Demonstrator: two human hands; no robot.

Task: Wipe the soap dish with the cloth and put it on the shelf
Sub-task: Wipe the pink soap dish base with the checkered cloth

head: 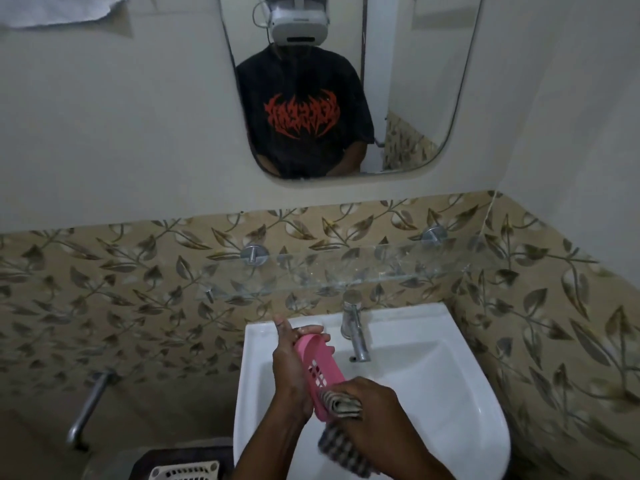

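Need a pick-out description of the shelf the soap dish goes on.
Start at the white sink below the mirror. Just above its metal tap, a clear glass shelf runs along the leaf-patterned tiles, held by round metal mounts. It is see-through, so look for its pale front edge.

Single head-worn wide-angle view, facing forward and down, close over the sink (433, 393), mirror (408, 98) ahead

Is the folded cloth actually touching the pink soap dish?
Touching. The head view shows the cloth, bunched in the right hand, pressed against the near end of the soap dish, with no gap between them.
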